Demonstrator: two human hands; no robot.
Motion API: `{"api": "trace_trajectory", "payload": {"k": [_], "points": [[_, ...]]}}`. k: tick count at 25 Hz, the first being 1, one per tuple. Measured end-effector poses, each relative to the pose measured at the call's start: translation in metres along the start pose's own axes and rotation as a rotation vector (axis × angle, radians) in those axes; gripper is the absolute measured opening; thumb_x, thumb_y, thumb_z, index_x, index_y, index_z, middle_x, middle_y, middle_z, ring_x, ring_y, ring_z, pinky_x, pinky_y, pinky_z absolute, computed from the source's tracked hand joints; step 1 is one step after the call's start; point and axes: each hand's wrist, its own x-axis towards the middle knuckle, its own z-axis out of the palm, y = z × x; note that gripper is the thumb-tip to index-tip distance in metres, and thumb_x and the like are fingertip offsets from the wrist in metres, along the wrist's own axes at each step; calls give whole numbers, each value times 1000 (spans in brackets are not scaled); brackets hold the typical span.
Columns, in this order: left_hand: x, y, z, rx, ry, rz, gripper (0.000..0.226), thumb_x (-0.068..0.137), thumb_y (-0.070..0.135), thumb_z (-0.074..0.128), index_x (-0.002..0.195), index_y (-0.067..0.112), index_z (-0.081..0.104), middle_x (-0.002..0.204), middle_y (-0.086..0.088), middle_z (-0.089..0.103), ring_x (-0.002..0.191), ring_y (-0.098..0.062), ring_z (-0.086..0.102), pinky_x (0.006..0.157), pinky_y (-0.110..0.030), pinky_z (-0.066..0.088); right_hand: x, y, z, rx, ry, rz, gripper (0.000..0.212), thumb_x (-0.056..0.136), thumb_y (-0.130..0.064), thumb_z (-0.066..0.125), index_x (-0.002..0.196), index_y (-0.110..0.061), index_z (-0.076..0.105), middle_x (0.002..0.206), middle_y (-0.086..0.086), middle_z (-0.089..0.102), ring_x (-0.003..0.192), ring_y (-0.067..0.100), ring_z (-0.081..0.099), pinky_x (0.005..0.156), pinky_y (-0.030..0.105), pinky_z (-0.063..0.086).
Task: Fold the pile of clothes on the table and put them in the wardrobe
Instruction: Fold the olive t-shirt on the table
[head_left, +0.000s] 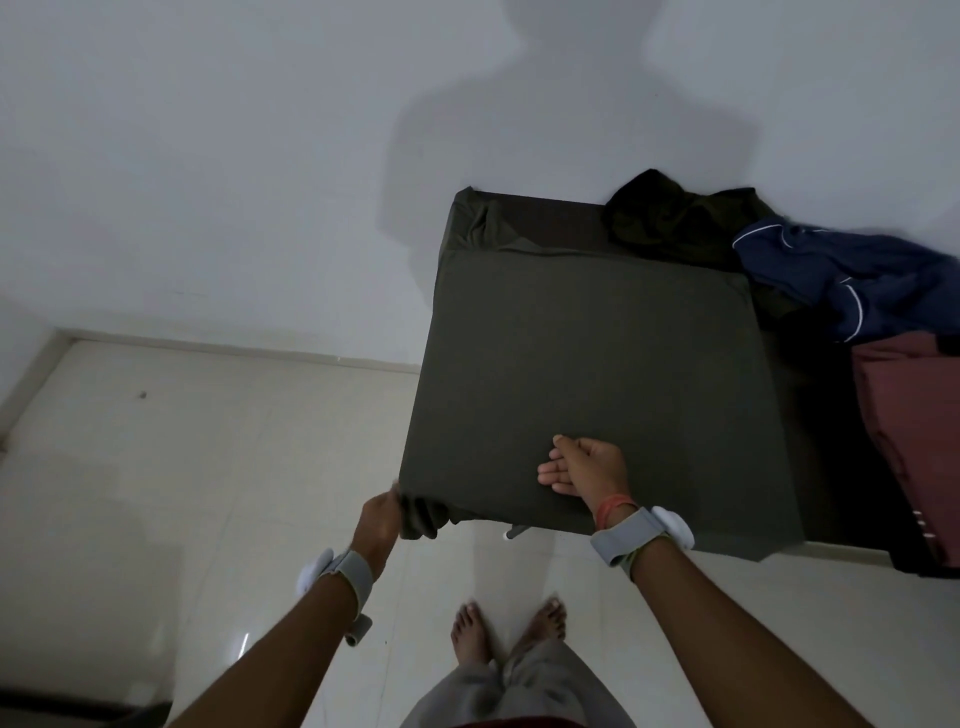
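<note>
Folding was in hand: our left hand (382, 514) gripped the near-left corner of the olive garment (587, 364) spread on the table (550, 218), our right hand (582, 467) rested slack-fingered on its near edge, and the corner, we judged, next needed carrying across.

The dark bench (550, 221) carries an olive garment (587, 374) spread flat toward 9 o'clock, a crumpled dark garment (675, 218) at 12, a navy garment (857, 280) at 2 and a maroon garment (914, 415) at 3.

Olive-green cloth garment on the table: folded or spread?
Spread: the olive-green cloth garment lies flat across the dark table top, one bunched corner gripped by the left hand, the right hand resting open on it.
</note>
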Motion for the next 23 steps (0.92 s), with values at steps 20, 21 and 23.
{"api": "trace_trajectory", "payload": {"k": [20, 21, 23], "points": [[-50, -7, 66, -1178, -95, -332, 27, 83, 5, 40, 99, 13, 60, 110, -9, 64, 111, -29, 61, 109, -52, 41, -17, 119, -141, 1092, 88, 410, 12, 88, -16, 50, 95, -13, 59, 120, 11, 59, 119, 30, 54, 107, 46, 39], [-53, -10, 63, -1208, -60, -325, 28, 84, 8, 44, 105, 15, 61, 116, -9, 65, 114, -29, 61, 108, -52, 41, -20, 119, -146, 1139, 85, 402, 12, 86, -16, 52, 95, -14, 59, 120, 9, 60, 121, 30, 54, 109, 47, 37], [-58, -17, 58, -1273, -36, -306, 40, 80, 10, 56, 119, 15, 62, 123, -10, 66, 116, -29, 63, 105, -49, 45, -22, 124, -158, 1205, 93, 392, 19, 85, -16, 57, 102, -16, 61, 122, 8, 62, 121, 29, 55, 111, 47, 38]]}}
